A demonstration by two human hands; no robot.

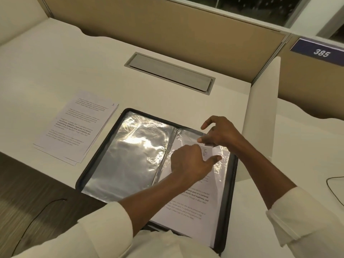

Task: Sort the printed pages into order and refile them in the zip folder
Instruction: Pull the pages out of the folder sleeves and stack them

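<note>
Because my left hand (188, 161) lies back-up over the top of the page (188, 207), I cannot tell whether its curled fingers grip the paper. Only the forefinger shows clearly, stretched out to the right and pressing on the sheet. My forearms and shirt cover the near end of the zip folder (119, 118), and glare on the plastic washes out much of what lies under it. My right hand (221, 133) pinches the top edge of the plastic sleeve (221, 164) between thumb and forefinger, with the other fingers lifted clear.

Opened flat on the desk (74, 71) in front of me, the folder has its spine running away from me and leaning a little to the right. The page sits in the right half, its long side along the spine and its top end farthest from me. The left half holds a shiny empty sleeve (130, 155). Just left of the folder rests the stack of pages (74, 127), face up and tilted the same way, its sheets fanned slightly at the near corner.

A handwritten 5 sits in the page's top right corner, between my two hands. Lower down I can read bold print, "local traditions" among it. The stack's corner mark is too small to make out. A blue sign (320, 52) on the partition to the right reads 385.
</note>
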